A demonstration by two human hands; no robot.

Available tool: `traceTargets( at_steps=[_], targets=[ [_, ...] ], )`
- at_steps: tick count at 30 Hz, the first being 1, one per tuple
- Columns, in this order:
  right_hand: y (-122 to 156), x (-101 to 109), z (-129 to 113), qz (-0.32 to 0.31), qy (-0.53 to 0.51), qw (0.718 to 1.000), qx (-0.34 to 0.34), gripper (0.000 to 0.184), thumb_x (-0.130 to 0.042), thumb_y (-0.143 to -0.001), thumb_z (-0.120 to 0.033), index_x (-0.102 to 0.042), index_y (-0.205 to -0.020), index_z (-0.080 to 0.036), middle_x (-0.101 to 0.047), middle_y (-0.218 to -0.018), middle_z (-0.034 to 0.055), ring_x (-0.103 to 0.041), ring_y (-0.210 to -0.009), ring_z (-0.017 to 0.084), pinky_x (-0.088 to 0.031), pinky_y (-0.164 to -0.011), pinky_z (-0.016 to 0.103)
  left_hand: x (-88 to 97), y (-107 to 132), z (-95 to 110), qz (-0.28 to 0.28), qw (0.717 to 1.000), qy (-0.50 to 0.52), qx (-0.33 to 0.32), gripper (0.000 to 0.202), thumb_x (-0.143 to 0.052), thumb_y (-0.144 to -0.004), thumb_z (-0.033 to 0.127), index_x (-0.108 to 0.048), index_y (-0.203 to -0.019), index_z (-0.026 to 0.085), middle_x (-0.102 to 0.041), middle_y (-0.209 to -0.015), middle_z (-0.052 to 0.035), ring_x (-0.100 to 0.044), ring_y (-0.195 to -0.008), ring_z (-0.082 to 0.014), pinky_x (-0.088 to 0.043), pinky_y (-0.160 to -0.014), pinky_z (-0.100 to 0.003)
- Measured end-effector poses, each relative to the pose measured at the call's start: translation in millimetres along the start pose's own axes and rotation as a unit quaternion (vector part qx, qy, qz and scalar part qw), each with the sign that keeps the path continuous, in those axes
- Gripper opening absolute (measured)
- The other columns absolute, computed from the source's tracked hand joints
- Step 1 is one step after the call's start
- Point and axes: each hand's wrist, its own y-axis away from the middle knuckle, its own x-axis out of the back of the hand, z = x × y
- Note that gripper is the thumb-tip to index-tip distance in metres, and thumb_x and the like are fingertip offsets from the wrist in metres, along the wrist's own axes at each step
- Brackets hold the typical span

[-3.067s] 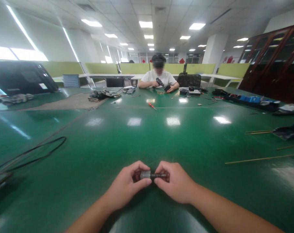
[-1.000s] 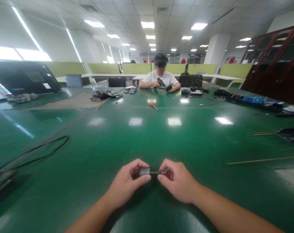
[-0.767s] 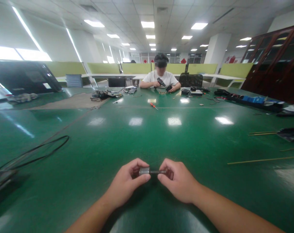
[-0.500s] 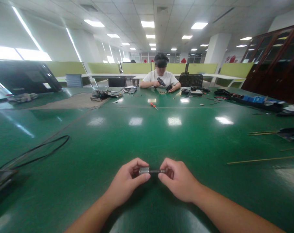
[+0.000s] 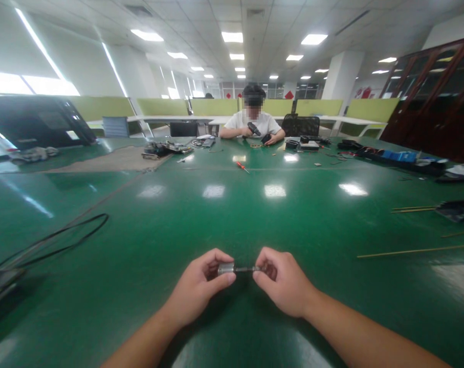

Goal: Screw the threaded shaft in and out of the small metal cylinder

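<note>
Low in the head view, my left hand (image 5: 201, 281) pinches a short silver metal cylinder (image 5: 226, 268) between thumb and fingers. A thin dark shaft (image 5: 243, 269) runs from the cylinder's right end toward my right hand (image 5: 281, 281). The thumb and fingertips of that hand are closed on the shaft's far end, where a small metal piece partly shows. My fingers hide the rest, so I cannot tell whether the piece is separate. The cylinder and shaft lie level, just above the green table (image 5: 232, 220).
Across the table a person (image 5: 250, 122) holds a power drill (image 5: 254, 129). A red screwdriver (image 5: 241, 166) lies mid-table. Thin brass-coloured rods (image 5: 412, 252) are at right, a black cable (image 5: 82, 235) at left. Electronic parts (image 5: 164, 149) and a blue box (image 5: 402, 156) sit farther back.
My right hand has shifted slightly to the right, away from the cylinder, so more of the shaft shows between my hands. The left hand keeps its pinch on the cylinder.
</note>
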Motion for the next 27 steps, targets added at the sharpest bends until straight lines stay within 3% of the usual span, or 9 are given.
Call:
traceTargets(
  at_steps=[27],
  targets=[
    [-0.4, 0.1, 4.6, 0.015, -0.006, 1.000, -0.007, 0.008, -0.061, -0.081, -0.019, -0.055, -0.076, -0.020, -0.054, -0.061, -0.0044, -0.050, -0.053, 0.011, -0.035, -0.052, 0.022, 1.3, -2.3, -4.7, 0.005, 0.999, 0.031, 0.004, 0.031, -0.078, -0.078, 0.034, -0.062, -0.097, 0.016, -0.061, -0.076, 0.0014, -0.054, -0.067, -0.0134, -0.040, -0.064, -0.025]
  ],
)
